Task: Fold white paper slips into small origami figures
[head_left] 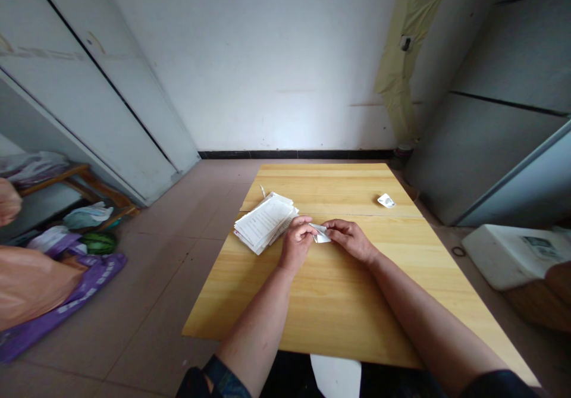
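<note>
Now, your left hand [297, 244] and right hand [350, 240] grip folded white paper [321, 235] between closed fingers [331, 225], a paper stack [264, 222] just left.

On the bench [330, 303] before you, the stack of papers [264, 222] lies just left of your left grip [297, 243], and the folded paper [320, 233] sits between that grip and your right grip [350, 240], touching both. A small scrap [386, 200] lies farther back, toward the bench's right side. Left of the bench, a watermelon [99, 243] and a plastic bag [40, 285] lie on the floor [151, 291], while a foam box [508, 255] sits to the right.
</note>
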A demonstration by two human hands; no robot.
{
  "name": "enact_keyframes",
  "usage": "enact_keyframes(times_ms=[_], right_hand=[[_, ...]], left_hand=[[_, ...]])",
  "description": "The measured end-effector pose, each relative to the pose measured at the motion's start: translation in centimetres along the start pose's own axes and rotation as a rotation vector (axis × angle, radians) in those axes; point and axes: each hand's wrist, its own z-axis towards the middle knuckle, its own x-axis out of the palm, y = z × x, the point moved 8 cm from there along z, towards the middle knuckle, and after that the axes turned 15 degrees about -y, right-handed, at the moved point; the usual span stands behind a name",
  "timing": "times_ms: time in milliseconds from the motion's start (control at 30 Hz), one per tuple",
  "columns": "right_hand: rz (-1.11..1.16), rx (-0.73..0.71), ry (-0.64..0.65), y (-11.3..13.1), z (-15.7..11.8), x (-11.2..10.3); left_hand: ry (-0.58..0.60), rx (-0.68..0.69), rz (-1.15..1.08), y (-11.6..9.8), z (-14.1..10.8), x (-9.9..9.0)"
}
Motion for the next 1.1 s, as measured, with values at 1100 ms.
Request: enact_keyframes(times_ms=[1100], right_hand=[[0.018,0.052,-0.209,-0.7,0.6,-1.1]], left_hand=[[0.125,-0.164,-0.220,-0.5,-0.9,0.9]])
